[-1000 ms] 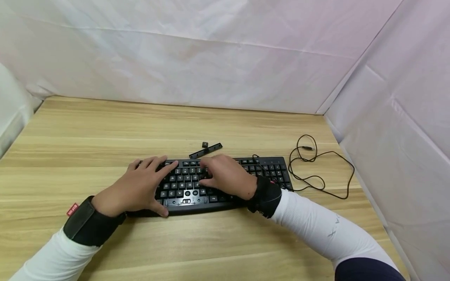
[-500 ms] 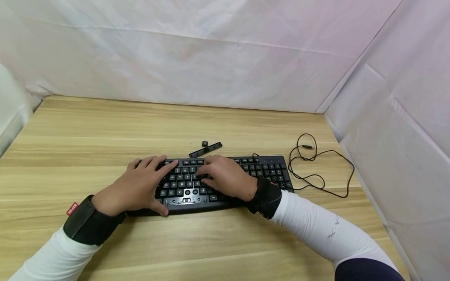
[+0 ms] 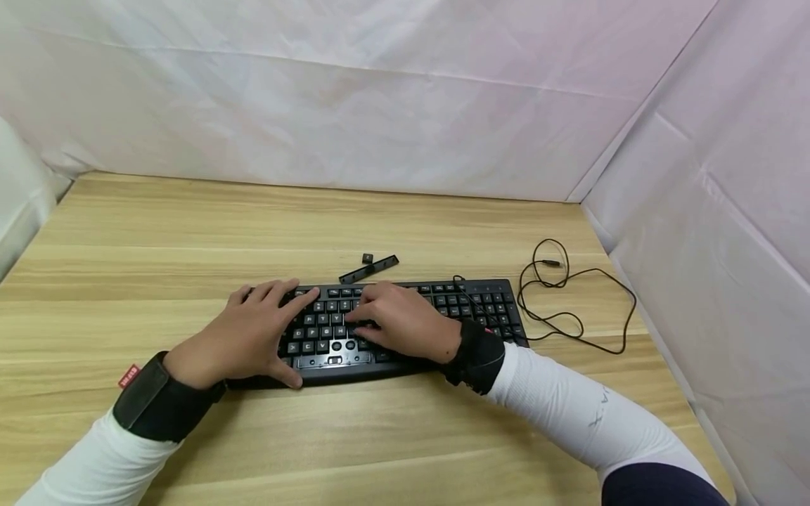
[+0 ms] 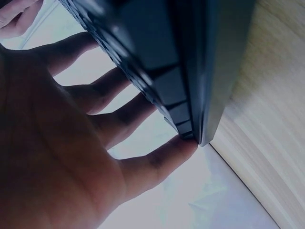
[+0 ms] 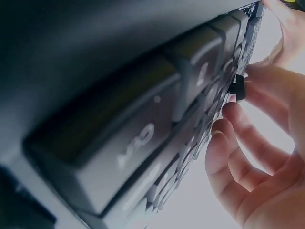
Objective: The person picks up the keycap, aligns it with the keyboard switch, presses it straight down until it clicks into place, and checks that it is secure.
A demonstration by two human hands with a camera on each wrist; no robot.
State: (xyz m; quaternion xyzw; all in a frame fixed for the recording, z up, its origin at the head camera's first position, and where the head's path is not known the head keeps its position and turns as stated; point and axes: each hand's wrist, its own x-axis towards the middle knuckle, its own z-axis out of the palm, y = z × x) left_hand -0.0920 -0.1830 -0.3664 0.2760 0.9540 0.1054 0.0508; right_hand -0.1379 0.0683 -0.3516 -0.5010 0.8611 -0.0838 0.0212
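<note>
A black keyboard (image 3: 484, 288) lies on the wooden table. My left hand (image 3: 249, 337) spreads over its left end, thumb at the front edge and index fingertip near the top row. In the left wrist view, the fingers of that hand (image 4: 62, 138) touch the keyboard's end. My right hand (image 3: 405, 320) is over the middle keys. The right wrist view shows its thumb and index finger pinching a small black keycap (image 5: 240, 88), raised with its stem toward the keyboard. The bare spacebar slot (image 3: 335, 360) and two uncovered round sockets show on the lower rows.
Behind the keyboard lie a loose spacebar (image 3: 382, 264) and another small keycap (image 3: 367, 258). The thin cable (image 3: 595, 272) loops to the right, with part of it across the number pad. White cloth (image 3: 316, 112) hangs at the back and right of the table.
My right fingertips have moved left and toward me across the keys, and the index finger and thumb have come closer together. My left hand has stayed in place.
</note>
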